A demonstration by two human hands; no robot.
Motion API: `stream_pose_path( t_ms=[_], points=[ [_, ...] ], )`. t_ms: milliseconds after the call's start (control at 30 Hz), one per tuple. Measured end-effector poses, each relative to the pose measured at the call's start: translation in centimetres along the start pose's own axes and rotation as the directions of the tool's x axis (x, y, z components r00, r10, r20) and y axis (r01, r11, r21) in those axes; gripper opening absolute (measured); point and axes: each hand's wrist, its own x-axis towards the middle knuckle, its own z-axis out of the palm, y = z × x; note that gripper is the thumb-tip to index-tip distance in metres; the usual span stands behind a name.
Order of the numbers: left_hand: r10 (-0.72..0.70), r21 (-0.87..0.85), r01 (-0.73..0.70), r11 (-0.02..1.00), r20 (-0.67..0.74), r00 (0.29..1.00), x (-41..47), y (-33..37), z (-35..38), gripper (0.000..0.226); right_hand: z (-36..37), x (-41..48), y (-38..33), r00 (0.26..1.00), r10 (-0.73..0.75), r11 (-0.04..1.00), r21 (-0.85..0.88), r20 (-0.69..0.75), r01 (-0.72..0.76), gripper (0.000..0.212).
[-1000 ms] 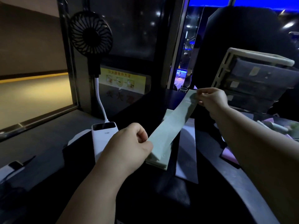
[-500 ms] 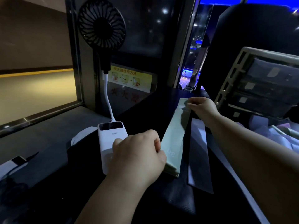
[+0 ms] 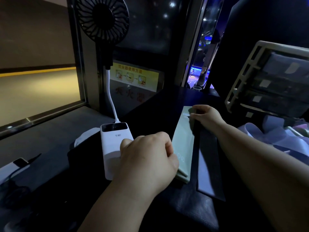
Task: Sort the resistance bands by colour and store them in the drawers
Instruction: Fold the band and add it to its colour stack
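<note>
Both ends pinched, we think, by our left hand (image 3: 147,158) and right hand (image 3: 207,116), the green band (image 3: 184,139) now lies flat, lowered from mid-air, just right of the power bank (image 3: 113,144); drawers (image 3: 237,77) next.

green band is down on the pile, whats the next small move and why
Probably let go with both hands: the pale green flat rubber band lies aligned on its matching pile, with the left hand and right hand pinching its ends.

Band stack (image 3: 183,143) is showing pale green with a pale "30" print; the band (image 3: 206,173) beside it is reading grey-lilac. Power bank (image 3: 115,148) is showing white, fan (image 3: 102,19) black, sign (image 3: 135,77) yellow, drawer unit (image 3: 282,46) frame cream, surface (image 3: 167,101) black
</note>
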Motion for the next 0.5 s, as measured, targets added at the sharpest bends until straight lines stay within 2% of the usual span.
stream_pose_path(
  t_ms=[133, 367, 500],
  points=[
    [-0.001, 0.032, 0.001, 0.999, 0.022, 1.0, 0.0, 0.3, 0.0, 0.015, 0.3, 0.2, 0.7, 1.0, -0.01, 0.998, -0.055, -0.01, 0.009, 0.039],
    [-0.022, -0.023, 0.023, 0.999, 0.053, 0.998, 0.1, 0.2, 0.0, 0.015, 0.5, 0.4, 1.2, 1.0, -0.01, 0.995, -0.097, -0.021, 0.008, 0.039],
    [-0.03, 0.085, 0.023, 0.996, 0.091, 0.995, 0.0, 0.2, -0.1, 0.014, 0.5, 0.4, 1.2, 0.999, -0.025, 0.979, -0.204, -0.025, 0.02, 0.04]
  ],
)
